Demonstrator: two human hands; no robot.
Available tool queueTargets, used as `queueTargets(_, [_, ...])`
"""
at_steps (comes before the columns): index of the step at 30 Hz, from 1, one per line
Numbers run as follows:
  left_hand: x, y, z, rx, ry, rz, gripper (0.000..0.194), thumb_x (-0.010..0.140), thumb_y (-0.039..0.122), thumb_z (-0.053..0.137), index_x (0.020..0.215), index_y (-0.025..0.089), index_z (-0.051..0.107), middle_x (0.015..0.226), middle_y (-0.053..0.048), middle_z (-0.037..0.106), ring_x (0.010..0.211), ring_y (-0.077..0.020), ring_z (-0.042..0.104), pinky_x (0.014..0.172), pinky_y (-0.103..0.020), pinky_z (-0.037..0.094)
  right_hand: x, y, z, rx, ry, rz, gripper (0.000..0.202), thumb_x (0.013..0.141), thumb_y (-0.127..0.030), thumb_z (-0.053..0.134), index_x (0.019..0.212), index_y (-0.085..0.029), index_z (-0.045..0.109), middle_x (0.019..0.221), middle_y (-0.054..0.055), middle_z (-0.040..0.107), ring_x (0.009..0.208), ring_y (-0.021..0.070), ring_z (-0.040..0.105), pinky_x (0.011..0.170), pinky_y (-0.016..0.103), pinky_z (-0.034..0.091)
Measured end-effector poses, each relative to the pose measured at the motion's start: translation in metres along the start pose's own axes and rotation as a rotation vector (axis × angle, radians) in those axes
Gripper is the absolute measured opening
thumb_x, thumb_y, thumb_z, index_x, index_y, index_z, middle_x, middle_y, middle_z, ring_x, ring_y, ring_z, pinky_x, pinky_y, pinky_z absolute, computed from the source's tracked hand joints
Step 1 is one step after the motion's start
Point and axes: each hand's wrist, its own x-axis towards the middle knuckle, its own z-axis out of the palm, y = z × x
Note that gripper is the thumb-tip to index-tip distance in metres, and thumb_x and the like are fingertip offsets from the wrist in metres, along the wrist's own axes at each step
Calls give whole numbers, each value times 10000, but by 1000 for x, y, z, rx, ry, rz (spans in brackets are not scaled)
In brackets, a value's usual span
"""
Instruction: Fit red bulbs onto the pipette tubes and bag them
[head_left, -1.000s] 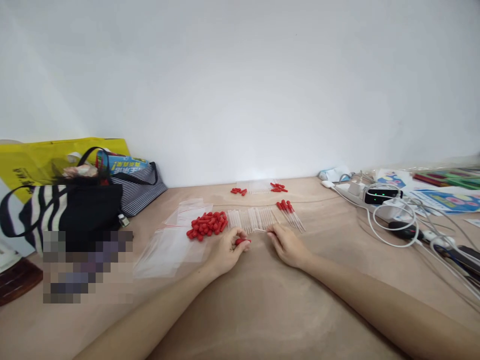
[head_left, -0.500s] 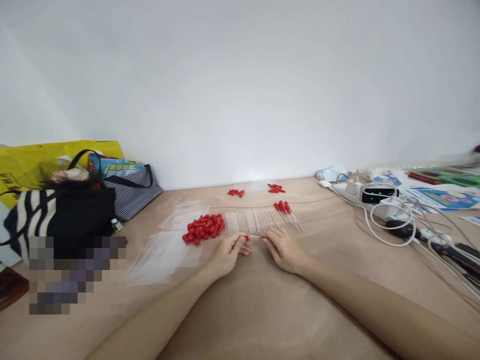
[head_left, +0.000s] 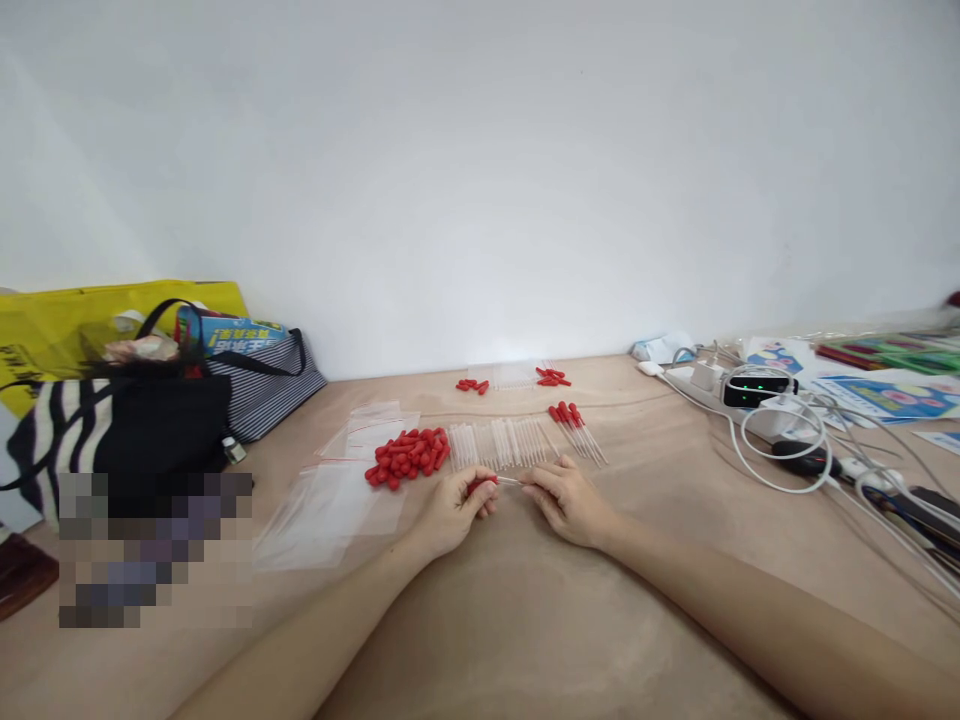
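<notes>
My left hand [head_left: 456,508] is closed on a red rubber bulb [head_left: 484,482], mostly covered by its fingers. A thin clear tube [head_left: 508,481] runs from the bulb to my right hand [head_left: 566,502], whose fingers pinch its other end. Just beyond my hands lies a row of clear tubes [head_left: 499,443]. Left of that row is a pile of red bulbs [head_left: 405,457], partly on clear plastic bags [head_left: 330,510]. Several droppers with red bulbs fitted [head_left: 576,430] lie to the right of the row.
Near the wall, small groups of red bulbs [head_left: 553,377] flank more clear tubes. Bags, including a black one [head_left: 157,430], stand at the left. White cables, a power strip [head_left: 694,388] and printed papers [head_left: 885,395] occupy the right side.
My right hand has shifted slightly left. My left fingers now cover more of the red bulb, and the tube between my hands is tilted a little differently.
</notes>
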Motion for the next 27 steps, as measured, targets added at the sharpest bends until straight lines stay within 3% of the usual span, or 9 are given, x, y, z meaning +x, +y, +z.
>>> queueTargets(12, [-5,1,-2,154,-40,-11,162,779,261,490,809,140,593,571,7,565,530,-110,539,512,-207,442,1,0,-13,-142,-63,-85,221,852,-223,385,875,-204,604,710,18,616,606,115,494,649,304,209])
queueTargets(27, [-10,8,-3,286,-83,81,148,784,254,486,775,154,594,582,17,569,519,-107,559,494,-186,431,2,-7,-5,-77,-81,-76,216,848,-208,373,855,-193,589,716,15,621,611,116,495,636,296,198])
